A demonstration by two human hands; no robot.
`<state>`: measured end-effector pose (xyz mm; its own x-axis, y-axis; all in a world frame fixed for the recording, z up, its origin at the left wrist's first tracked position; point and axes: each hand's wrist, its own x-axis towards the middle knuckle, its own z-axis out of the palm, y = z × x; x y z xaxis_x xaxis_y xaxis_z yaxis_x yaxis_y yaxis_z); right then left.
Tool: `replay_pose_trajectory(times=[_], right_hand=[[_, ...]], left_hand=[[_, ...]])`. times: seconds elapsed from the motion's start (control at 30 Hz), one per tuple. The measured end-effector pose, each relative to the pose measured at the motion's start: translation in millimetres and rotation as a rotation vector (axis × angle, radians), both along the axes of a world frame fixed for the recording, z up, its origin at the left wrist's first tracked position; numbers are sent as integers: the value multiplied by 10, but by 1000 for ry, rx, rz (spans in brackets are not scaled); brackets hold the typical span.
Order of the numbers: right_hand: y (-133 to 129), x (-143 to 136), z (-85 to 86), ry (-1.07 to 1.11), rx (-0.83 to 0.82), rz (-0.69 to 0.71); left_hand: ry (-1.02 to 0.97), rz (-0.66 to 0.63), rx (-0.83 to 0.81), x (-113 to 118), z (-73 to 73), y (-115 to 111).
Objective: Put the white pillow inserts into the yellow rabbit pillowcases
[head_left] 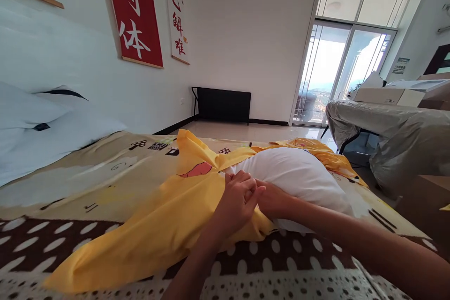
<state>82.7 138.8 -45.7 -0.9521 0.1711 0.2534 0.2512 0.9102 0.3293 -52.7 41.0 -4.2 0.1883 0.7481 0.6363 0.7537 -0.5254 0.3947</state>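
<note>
Nearest the camera, spotted bedding (267, 283) is running along the bottom of the frame. At centre, the left hand (242, 192) is overlapping the right hand (269, 197); the left fingers are sitting tightly curled, whatever they pinch being hidden, while the right fingers are lying out of sight, so their grip cannot be told. A white pillow (298, 173) is lying right of centre, touching a yellow cover (168, 215) sprawling toward lower left. A weak pinch could be risking a slip, and loose folds a snag. Beyond the pillow, orange cloth (312, 146) is crowding the bed's right-hand edge; beige bedding (101, 178) is offering more room at left.
</note>
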Motion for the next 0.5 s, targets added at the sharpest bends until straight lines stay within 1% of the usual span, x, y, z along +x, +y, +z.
replay_pose_trajectory(times=[0.03, 0.07, 0.1, 0.17, 0.23, 0.3, 0.37, 0.4, 0.43, 0.5], right_hand=[[-1, 107, -20, -40, -28, -23], [-13, 222, -2, -73, -65, -43], [-41, 335, 48, -84, -111, -59], [-154, 508, 204, -32, -236, -72], [-334, 569, 342, 81, -427, -48], [-525, 522, 380, 260, -676, -29], [-651, 423, 300, 407, -888, -34], [-671, 376, 232, 444, -946, -48], [-659, 337, 159, 457, -964, -68], [-553, 290, 39, 447, -945, -114]], left_hand=[[13, -4, -28, -22, 4, 10], [33, -11, -53, -47, 9, 19], [59, -25, -75, -71, 13, 25], [104, -61, -102, -105, 18, 29], [113, -98, -102, -113, 10, 32], [72, -107, -69, -105, -12, 45], [19, -90, -21, -93, -46, 74], [-7, -70, 1, -88, -66, 95], [-31, -41, 16, -85, -88, 120], [-74, 25, 30, -85, -132, 176]])
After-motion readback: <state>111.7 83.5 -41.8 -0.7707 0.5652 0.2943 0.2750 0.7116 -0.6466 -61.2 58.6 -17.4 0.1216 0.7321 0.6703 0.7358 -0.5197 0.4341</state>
